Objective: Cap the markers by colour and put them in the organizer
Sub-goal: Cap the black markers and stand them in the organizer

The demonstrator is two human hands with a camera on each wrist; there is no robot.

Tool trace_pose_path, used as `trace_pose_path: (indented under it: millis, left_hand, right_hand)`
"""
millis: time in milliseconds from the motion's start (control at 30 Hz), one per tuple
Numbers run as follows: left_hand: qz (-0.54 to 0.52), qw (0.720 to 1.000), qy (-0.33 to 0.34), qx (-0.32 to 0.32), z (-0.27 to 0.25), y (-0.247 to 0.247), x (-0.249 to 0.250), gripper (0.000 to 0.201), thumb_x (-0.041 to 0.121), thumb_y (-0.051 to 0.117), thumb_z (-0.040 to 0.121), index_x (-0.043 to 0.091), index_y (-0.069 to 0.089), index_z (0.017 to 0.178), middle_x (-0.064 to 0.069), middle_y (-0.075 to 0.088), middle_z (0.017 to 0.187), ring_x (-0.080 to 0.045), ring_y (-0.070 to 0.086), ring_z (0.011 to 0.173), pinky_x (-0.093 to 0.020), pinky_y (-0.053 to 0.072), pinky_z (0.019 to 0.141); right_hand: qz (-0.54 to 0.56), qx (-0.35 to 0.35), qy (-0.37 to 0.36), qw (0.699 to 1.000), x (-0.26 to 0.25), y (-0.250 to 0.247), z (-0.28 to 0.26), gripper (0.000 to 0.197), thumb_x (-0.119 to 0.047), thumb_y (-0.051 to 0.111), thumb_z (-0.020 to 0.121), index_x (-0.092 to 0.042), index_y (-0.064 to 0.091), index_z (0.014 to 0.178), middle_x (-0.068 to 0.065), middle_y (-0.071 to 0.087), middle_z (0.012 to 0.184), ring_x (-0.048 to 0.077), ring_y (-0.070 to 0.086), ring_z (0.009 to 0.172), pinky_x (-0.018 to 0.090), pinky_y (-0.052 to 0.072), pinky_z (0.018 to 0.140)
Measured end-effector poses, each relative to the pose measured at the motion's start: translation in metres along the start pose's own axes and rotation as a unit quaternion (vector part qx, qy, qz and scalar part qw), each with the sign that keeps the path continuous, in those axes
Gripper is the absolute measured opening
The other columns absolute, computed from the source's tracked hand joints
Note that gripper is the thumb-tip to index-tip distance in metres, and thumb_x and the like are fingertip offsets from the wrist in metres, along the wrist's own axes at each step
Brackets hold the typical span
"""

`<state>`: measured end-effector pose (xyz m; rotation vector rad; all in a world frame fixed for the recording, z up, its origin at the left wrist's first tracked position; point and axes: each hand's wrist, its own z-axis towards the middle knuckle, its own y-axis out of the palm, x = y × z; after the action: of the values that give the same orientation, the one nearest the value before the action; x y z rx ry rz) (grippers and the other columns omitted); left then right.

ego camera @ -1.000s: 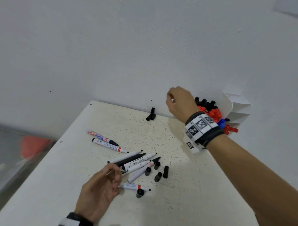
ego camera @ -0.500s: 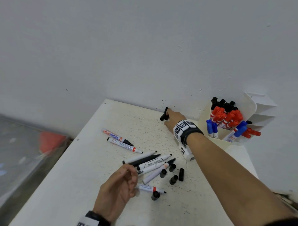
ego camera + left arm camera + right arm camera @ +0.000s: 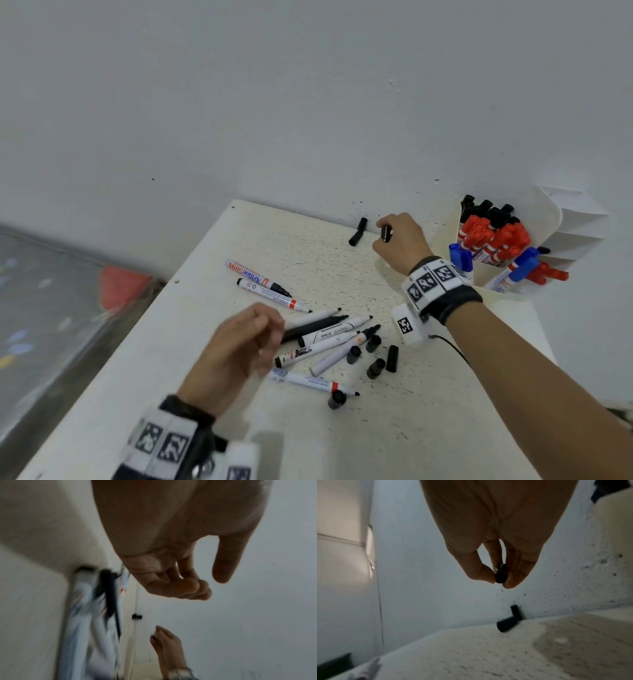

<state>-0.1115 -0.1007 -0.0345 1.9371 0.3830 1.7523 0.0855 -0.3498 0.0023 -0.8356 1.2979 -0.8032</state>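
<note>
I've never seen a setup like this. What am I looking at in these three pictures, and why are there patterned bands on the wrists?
There is no machine here: a person works with bare hands, wearing three cameras. The big picture comes from a head camera looking down; the other two come from cameras strapped at the patterned wristbands, each looking along its own hand.

On the white table lie uncapped markers and loose black caps, with two more caps by the wall. The white organizer at the right already holds capped black, red and blue markers.

The right hand pinches one black cap in its fingertip grip. The left hand hovers by the marker pile, apparently empty, though blurred.
</note>
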Motion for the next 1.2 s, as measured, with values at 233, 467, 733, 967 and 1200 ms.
trace_pose_path:
  millis: [233, 467, 733, 967, 1200]
  left_hand:
    - [0.693, 0.718, 0.046, -0.041, 0.070, -0.026, 0.052, 0.013, 0.027, 0.067, 0.090, 0.041, 0.067, 0.089, 0.014, 0.064, 0.077, -0.004, 0.057, 0.069, -0.021, 0.046, 0.067]
    - [0.832, 0.545, 0.010, -0.101, 0.101, -0.013, 0.034, 0.020, 0.030, 0.062, 0.092, 0.036, 0.070, 0.109, 0.018, 0.047, 0.077, -0.006, 0.048, 0.075, -0.022, 0.034, 0.059]
    - [0.840, 0.534, 0.023, -0.090, 0.100, -0.013, 0.022, 0.015, 0.033, 0.061, 0.094, 0.028, 0.068, 0.106, 0.012, 0.047, 0.089, -0.008, 0.048, 0.080, -0.023, 0.034, 0.063]
    - [0.836, 0.542, 0.062, -0.064, 0.099, -0.011, 0.019, 0.017, 0.030, 0.060, 0.094, 0.023, 0.064, 0.109, 0.004, 0.057, 0.105, -0.013, 0.051, 0.087, -0.026, 0.039, 0.066]
    - [0.711, 0.677, 0.186, -0.026, 0.082, 0.009, 0.039, 0.012, 0.038, 0.059, 0.096, 0.026, 0.059, 0.100, 0.014, 0.062, 0.095, 0.000, 0.057, 0.088, -0.024, 0.048, 0.076]
  right_hand:
    - [0.274, 0.030, -0.039, 0.961, -0.004, -0.034, -0.072, 0.019, -0.009, 0.070, 0.085, -0.024, 0.073, 0.098, -0.003, 0.072, 0.090, 0.014, 0.070, 0.079, 0.028, 0.056, 0.078]
    - [0.432, 0.056, -0.024, 0.900, -0.007, -0.044, -0.129, 0.025, -0.008, 0.067, 0.088, -0.012, 0.069, 0.113, 0.008, 0.075, 0.094, 0.021, 0.071, 0.079, 0.026, 0.058, 0.075]
    - [0.484, 0.105, -0.005, 0.869, -0.001, -0.033, -0.169, 0.016, 0.000, 0.069, 0.085, -0.003, 0.068, 0.100, 0.016, 0.068, 0.089, 0.026, 0.074, 0.074, 0.030, 0.060, 0.073]
    - [0.462, 0.129, -0.015, 0.877, -0.006, -0.022, -0.179, 0.015, -0.006, 0.073, 0.084, -0.012, 0.069, 0.098, 0.003, 0.072, 0.084, 0.015, 0.069, 0.077, 0.026, 0.057, 0.069]
    - [0.496, 0.189, -0.042, 0.846, -0.019, -0.027, -0.180, 0.014, -0.004, 0.071, 0.085, -0.011, 0.067, 0.096, 0.006, 0.071, 0.082, 0.023, 0.068, 0.076, 0.031, 0.057, 0.068]
